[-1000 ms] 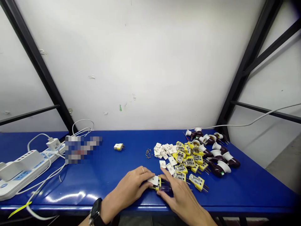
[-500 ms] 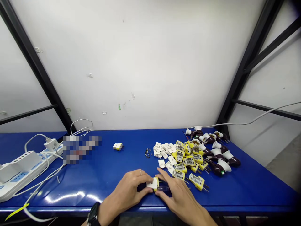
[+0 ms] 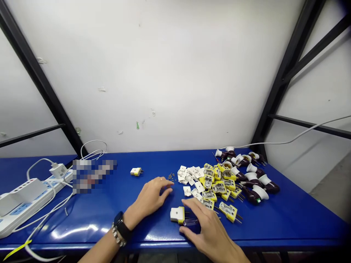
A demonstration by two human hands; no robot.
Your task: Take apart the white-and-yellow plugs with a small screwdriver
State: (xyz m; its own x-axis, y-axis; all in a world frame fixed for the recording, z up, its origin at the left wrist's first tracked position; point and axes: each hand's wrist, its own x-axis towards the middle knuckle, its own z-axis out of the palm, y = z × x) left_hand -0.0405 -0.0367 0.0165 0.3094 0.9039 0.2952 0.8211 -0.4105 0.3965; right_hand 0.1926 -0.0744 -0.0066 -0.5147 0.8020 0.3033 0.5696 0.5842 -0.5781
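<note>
Plug (image 3: 177, 214) sits unheld, left hand (image 3: 150, 199) open wide, right hand (image 3: 210, 228) curled at screwdriver (image 3: 190, 222), hold unclear; a knock could skid it into the pile (image 3: 216, 186).

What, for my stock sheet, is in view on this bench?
bench top: one, blue, under everything
power strip: one, white, far left
white cable: several, white, left
blurred patch: one, unreadable, left of centre
finished plug: one, white and yellow, mid-bench
screws: many, metal, small heap mid-bench
white plug covers: many, white, heaped right of the screws
yellow plug bodies: many, yellow, right of the covers
lamp holders: many, dark brown and white, far right
front plug: one, white and yellow, front edge
clear-handled tool: one, translucent, beside the front plug
left hand: one, open, empty, wearing a black watch
right hand: one, over the clear-handled tool
</note>
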